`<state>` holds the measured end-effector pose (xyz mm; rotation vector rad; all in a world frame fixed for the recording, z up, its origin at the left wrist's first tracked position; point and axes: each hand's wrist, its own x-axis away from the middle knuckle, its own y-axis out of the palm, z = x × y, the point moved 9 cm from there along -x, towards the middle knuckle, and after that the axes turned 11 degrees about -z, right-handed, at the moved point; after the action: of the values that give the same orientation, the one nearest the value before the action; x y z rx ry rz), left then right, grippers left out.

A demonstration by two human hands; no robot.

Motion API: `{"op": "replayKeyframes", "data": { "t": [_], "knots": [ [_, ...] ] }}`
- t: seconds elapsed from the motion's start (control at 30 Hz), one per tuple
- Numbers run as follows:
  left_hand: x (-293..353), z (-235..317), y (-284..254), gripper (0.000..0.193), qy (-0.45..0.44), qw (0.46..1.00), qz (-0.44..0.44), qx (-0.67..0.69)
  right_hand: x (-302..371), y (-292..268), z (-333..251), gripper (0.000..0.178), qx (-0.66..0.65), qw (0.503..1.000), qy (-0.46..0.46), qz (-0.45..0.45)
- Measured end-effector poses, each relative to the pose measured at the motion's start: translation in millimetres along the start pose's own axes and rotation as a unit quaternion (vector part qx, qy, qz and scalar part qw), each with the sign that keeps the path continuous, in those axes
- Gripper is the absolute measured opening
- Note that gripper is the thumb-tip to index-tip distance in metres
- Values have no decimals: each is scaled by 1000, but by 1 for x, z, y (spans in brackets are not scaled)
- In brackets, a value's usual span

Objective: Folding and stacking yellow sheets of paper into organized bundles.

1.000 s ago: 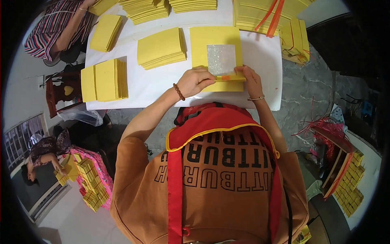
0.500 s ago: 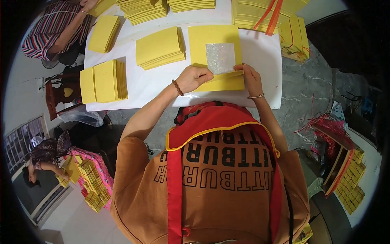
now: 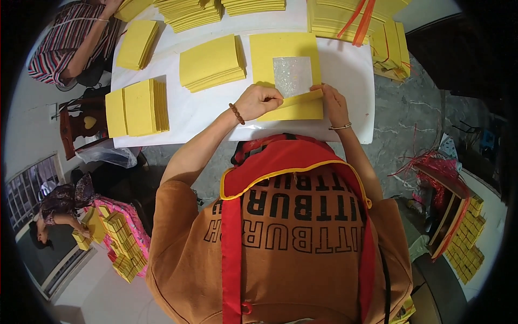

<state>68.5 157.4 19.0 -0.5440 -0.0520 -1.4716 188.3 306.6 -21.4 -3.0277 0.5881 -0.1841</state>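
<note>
In front of me on the table lies a yellow paper sheet [image 3: 281,44] with a silver foil rectangle [image 3: 292,75] at its middle. The sheet's near part is lifted into a narrow raised fold, which partly covers the foil's near end. My left hand [image 3: 260,102] pinches this fold at its left end, fingers curled. At the opposite end, my right hand [image 3: 333,105] grips the fold between thumb and fingers. Left of the sheet is a stack of folded yellow papers [image 3: 210,63].
More yellow paper stacks [image 3: 137,108] stand along the left and far sides of the white table [image 3: 189,116]. Orange-red ribbons [image 3: 363,24] hang over a far-right pile. A person in a striped top [image 3: 75,40] works at the far left; another person [image 3: 62,205] is farther behind on the left.
The fold between my hands has tilted slightly, its right end a bit higher. My hands stay nearly in place. The striped-top person's arm has shifted slightly.
</note>
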Motion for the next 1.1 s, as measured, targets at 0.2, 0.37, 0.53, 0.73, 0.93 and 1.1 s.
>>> {"op": "replayKeyframes", "data": {
  "t": [0.2, 0.37, 0.53, 0.73, 0.93, 1.1],
  "knots": [
    [-4, -3, 2, 15, -2, 1000, -15, -2, -1, -1, 1, 38, -8, 1000, 10, -5],
    [-5, -8, -1, 15, -14, 1000, -12, 20, 4, -6, 10, 28, -47, 997, -52, -13],
    [2, 16, 1, 21, 16, 993, -47, -104, 4, 0, -4, 25, 95, 991, -81, -39],
    [33, 42, -19, 42, 197, 900, 91, -377, 0, 5, 26, 26, -126, 990, 35, -56],
    [31, 25, -20, 36, 174, 950, 88, -242, -2, -1, 12, 25, -58, 995, -27, -83],
    [34, 20, -18, 42, 180, 903, 136, -367, -5, -3, 16, 27, -62, 993, 12, -95]
  ]
}}
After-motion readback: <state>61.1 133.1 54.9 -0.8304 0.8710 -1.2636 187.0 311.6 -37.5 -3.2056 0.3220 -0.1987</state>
